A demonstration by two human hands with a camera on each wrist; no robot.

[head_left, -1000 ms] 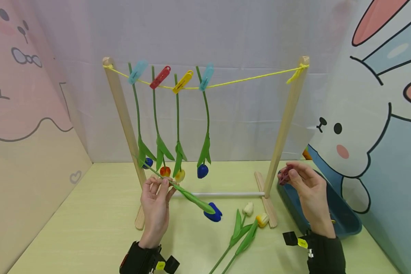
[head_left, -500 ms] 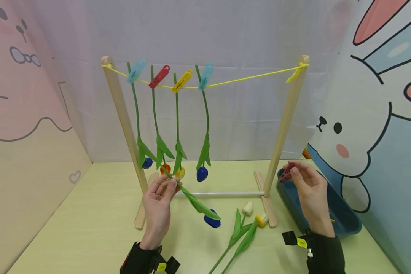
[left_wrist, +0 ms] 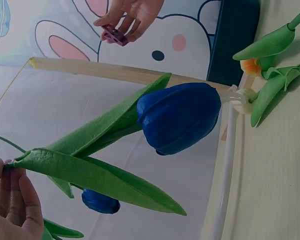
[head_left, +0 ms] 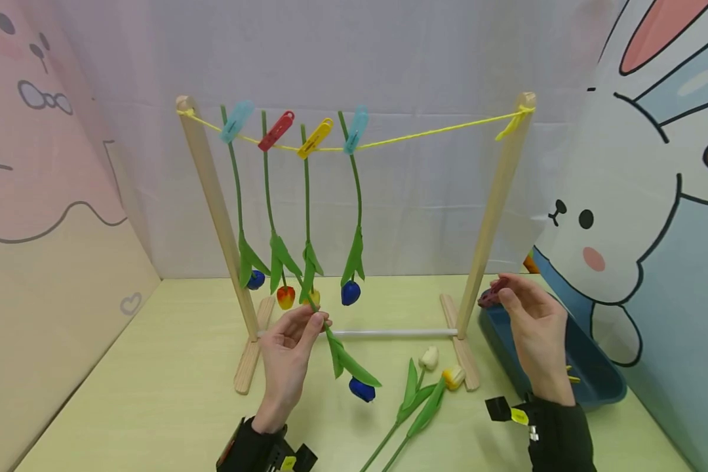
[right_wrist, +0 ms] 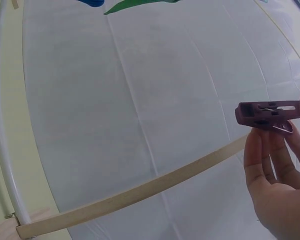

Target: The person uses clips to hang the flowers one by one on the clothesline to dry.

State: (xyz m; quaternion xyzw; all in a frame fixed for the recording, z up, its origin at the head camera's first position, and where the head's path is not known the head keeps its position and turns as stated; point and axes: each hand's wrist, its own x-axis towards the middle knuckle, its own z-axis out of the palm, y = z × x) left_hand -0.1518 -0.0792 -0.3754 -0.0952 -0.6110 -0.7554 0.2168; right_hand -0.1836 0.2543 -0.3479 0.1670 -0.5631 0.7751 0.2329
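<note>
My left hand [head_left: 292,357] pinches the green stem of a blue artificial tulip [left_wrist: 182,117], whose bloom hangs down to the right over the table. In my right hand [head_left: 533,331], thumb and fingers grip a dark purple-red clothespin [right_wrist: 267,115], held above the near rim of the blue bin. Behind the left hand, several tulips hang bloom-down from a yellow cord [head_left: 425,133]. Light-blue clothespin [head_left: 236,122], red clothespin [head_left: 276,131], yellow clothespin [head_left: 315,138] and another light-blue clothespin [head_left: 356,130] clip their stems to it.
Two wooden posts, a left post [head_left: 217,210] and a right post [head_left: 495,210], carry the cord, with a white rod [head_left: 389,333] low between them. A white tulip [head_left: 429,358] and a yellow tulip [head_left: 453,377] lie on the table. At right stands the blue bin [head_left: 610,387].
My left hand has moved right and slightly forward with the blue tulip, whose stem now tilts more steeply downward. The right hand has stayed nearly in place with the clothespin.
</note>
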